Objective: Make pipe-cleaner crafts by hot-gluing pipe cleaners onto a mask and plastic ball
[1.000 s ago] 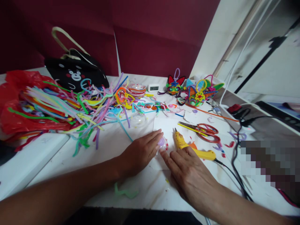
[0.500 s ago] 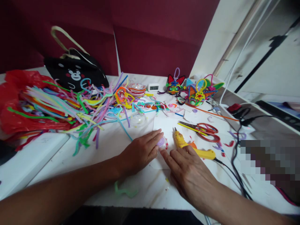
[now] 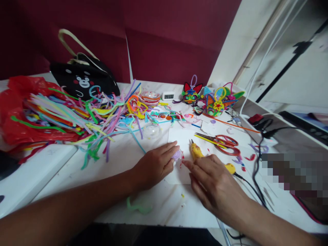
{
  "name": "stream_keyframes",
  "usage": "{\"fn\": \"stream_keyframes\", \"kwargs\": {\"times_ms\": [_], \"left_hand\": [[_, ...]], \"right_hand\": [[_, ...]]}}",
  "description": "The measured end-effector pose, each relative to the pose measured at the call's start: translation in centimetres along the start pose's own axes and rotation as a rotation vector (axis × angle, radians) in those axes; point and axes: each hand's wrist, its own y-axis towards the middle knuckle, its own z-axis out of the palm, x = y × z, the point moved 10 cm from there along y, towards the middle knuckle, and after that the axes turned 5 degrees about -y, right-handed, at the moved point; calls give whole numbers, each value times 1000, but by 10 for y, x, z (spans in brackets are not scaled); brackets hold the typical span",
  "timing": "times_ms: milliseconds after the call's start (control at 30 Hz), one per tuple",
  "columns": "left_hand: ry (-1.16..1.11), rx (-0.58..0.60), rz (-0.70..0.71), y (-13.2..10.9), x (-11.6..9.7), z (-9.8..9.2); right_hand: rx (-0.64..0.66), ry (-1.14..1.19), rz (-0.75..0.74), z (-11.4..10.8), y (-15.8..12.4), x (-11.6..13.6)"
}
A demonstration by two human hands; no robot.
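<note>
My left hand (image 3: 160,164) is closed around the side of a small clear plastic dome bearing a lilac spiral (image 3: 176,154). The palm and fingers hide its left part. Just right of the dome, my right hand (image 3: 211,179) stretches its index finger to small red bits (image 3: 182,160) at the dome's edge. The thumb stays apart from that finger, and the other fingers are half bent. Both hands work over a white paper sheet (image 3: 176,135). Behind the right hand lies a yellow hot glue gun (image 3: 196,151), its middle covered by the fingers.
Red-handled scissors (image 3: 227,145) lie beyond the glue gun. Black cables (image 3: 256,171) run down the right side. Pipe cleaners (image 3: 58,112) spill from a red bag on the left. Decorated masks (image 3: 214,106), a small clock (image 3: 168,96) and a clear dome (image 3: 152,131) stand farther back.
My right hand has shifted right, away from the lilac spiral, and now covers more of the glue gun. My left hand stays almost in place on the dome.
</note>
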Motion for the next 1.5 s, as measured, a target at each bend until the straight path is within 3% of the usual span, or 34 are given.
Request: {"fn": "stream_keyframes", "kwargs": {"times_ms": [133, 400, 967, 1167, 1500], "left_hand": [[3, 0, -7, 0, 1, 1], [-13, -28, 7, 0, -1, 0], [-45, -29, 1, 1, -1, 0], [-43, -20, -6, 0, 1, 1], [-38, -32, -15, 1, 3, 0]], "right_hand": [[-51, 22, 16, -7, 9, -10], [10, -14, -57, 10, 36, -11], [-5, -83, -79, 14, 42, -5], [-12, 259, 33, 11, 39, -30], [-194, 402, 255, -10, 34, -73]]}}
